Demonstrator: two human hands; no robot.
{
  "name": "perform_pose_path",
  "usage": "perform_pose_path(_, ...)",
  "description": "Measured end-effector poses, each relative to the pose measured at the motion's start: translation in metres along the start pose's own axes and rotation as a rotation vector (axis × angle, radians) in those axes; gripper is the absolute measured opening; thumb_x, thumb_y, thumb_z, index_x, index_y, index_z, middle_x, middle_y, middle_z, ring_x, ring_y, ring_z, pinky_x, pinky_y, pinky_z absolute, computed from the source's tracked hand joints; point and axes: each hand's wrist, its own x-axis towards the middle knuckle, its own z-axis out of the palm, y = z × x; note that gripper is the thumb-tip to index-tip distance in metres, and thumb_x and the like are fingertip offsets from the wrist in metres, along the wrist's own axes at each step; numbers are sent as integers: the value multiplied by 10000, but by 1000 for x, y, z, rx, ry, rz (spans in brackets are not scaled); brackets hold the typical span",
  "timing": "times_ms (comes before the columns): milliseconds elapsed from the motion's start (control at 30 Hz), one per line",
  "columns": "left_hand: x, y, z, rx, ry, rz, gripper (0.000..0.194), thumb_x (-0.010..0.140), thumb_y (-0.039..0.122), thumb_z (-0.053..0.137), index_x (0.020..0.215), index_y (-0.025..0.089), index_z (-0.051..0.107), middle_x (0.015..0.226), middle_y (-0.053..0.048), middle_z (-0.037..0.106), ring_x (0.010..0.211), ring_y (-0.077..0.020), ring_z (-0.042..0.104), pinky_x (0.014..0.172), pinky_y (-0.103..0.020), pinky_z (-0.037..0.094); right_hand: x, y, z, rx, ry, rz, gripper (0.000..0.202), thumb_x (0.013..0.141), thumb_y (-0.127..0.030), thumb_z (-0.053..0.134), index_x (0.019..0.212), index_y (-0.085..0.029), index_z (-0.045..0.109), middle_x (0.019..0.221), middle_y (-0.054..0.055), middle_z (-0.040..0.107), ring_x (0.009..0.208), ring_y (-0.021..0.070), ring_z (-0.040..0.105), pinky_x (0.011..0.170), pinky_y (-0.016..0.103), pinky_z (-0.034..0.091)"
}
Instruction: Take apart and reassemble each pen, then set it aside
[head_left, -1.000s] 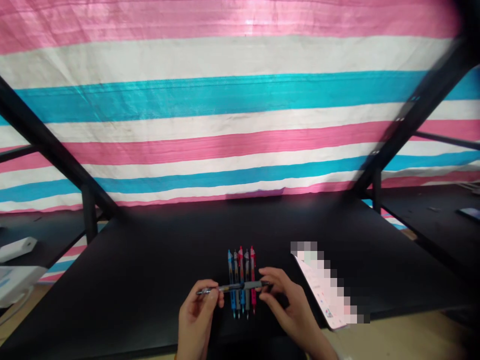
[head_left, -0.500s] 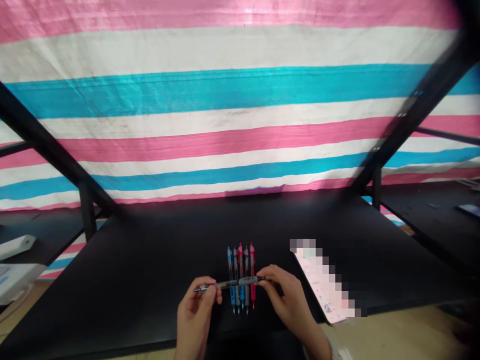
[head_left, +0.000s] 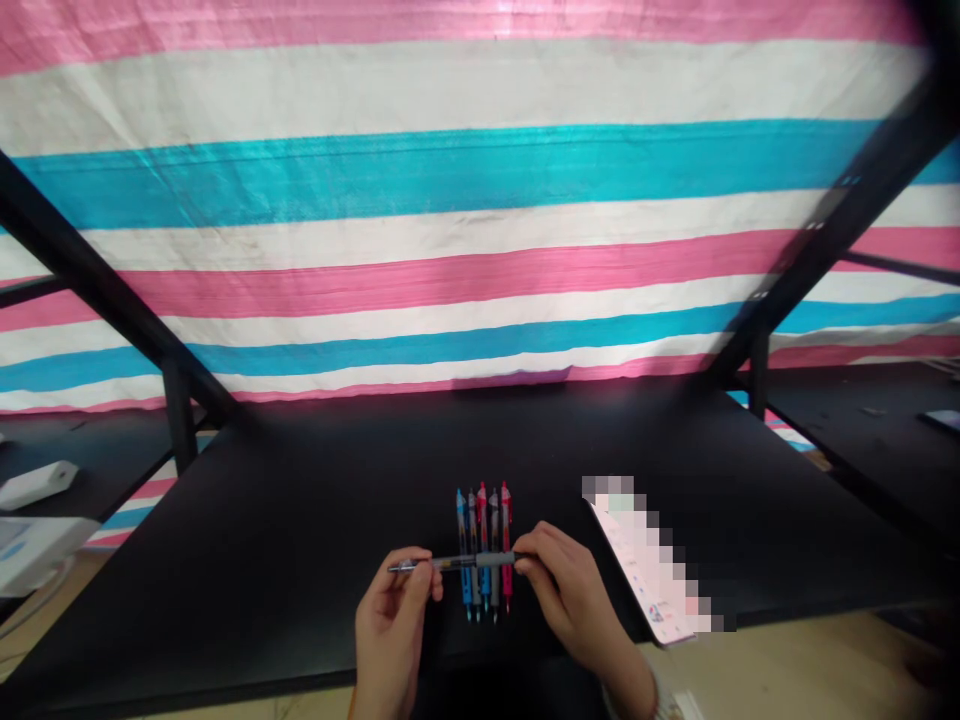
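Observation:
Between my two hands a pen (head_left: 491,560) with a clear barrel and grey grip lies crosswise. My left hand (head_left: 397,610) pinches its clicker end between thumb and fingers. At the other end, my right hand (head_left: 562,590) holds the dark tip with thumb and fingertips. Below the held pen, several pens stand side by side on the black table, lengthwise to me: a blue pen (head_left: 461,510) on the left, a red pen (head_left: 506,500) on the right, and others with grey and blue grips between. The held pen hides their middles.
A long pink patterned case (head_left: 634,570), partly blurred out, lies slantwise on the black table (head_left: 300,540) to the right. Black metal frame bars (head_left: 97,280) rise at both sides. A striped sheet (head_left: 480,170) hangs behind. White devices (head_left: 41,550) sit at far left.
The held pen has rolled slightly in my fingers, so its clip and the grip's markings show less. Both hands keep their hold, and the pens in the row stay put.

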Motion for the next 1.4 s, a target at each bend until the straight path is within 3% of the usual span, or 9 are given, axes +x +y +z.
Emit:
perform_pose_path(200, -1, -5, 3, -28, 84, 60, 392, 644, 475, 904, 830, 178, 729, 650, 10, 613, 609, -110, 558, 601, -196, 483, 1, 0, 11, -34, 48, 26, 339, 1050, -202, 372, 768, -217, 560, 662, 12, 561, 642, 175, 516, 605, 293, 368)
perform_pose_path(400, 6, -3, 3, -140, 84, 126, 336, 685, 441, 895, 849, 197, 731, 675, 26, 608, 630, -98, 561, 644, -192, 508, 6, -4, 26, 32, 44, 86, 404, 1064, -246, 386, 682, -215, 512, 619, -9, 527, 598, 148, 532, 571, 262, 375)
perform_pose_path(600, 9, 9, 6, -247, 142, 126, 370, 690, 481, 885, 884, 213, 720, 918, -16, 708, 863, -164, 684, 839, -294, 575, 14, -12, 39, 90, 36, 46, 363, 1074, -263, 381, 809, -201, 620, 704, 26, 640, 659, 163, 599, 622, 269, 445)
perform_pose_path(667, 11, 13, 6, -262, 145, 99, 407, 687, 492, 882, 933, 215, 716, 898, -21, 719, 858, -179, 701, 850, -327, 582, 14, -11, 40, 89, 38, 12, 324, 1071, -281, 395, 895, -199, 654, 763, 42, 684, 694, 179, 619, 645, 285, 467)
perform_pose_path(867, 17, 26, -3, -221, 185, 141, 609, 759, 423, 838, 1288, 262, 583, 787, 17, 719, 683, -123, 645, 715, -257, 540, 7, -7, 37, 76, 107, -5, 261, 1057, -270, 422, 1085, -231, 678, 745, 8, 705, 693, 189, 675, 788, 340, 533)
perform_pose_path(1000, 18, 31, -10, -160, 151, 186, 516, 789, 423, 804, 1217, 264, 564, 767, 14, 717, 627, -114, 606, 674, -254, 499, 3, -10, 35, 58, 187, -13, 223, 1034, -240, 474, 1039, -247, 697, 888, 38, 774, 823, 213, 734, 742, 304, 567)
perform_pose_path(1233, 21, 28, -19, -118, 91, 173, 420, 795, 407, 800, 1089, 242, 550, 717, 15, 683, 603, -121, 594, 577, -229, 435, -6, -2, 33, -99, 264, -68, 190, 1012, -259, 521, 1002, -245, 710, 842, 60, 787, 812, 260, 752, 724, 350, 590)
perform_pose_path(1400, 23, 29, -19, -114, 74, 162, 429, 801, 411, 792, 1107, 242, 543, 731, 9, 684, 602, -119, 590, 567, -228, 430, -7, 5, 35, -97, 239, -149, 168, 987, -174, 534, 1016, -205, 696, 739, 50, 728, 610, 193, 673, 576, 295, 558)
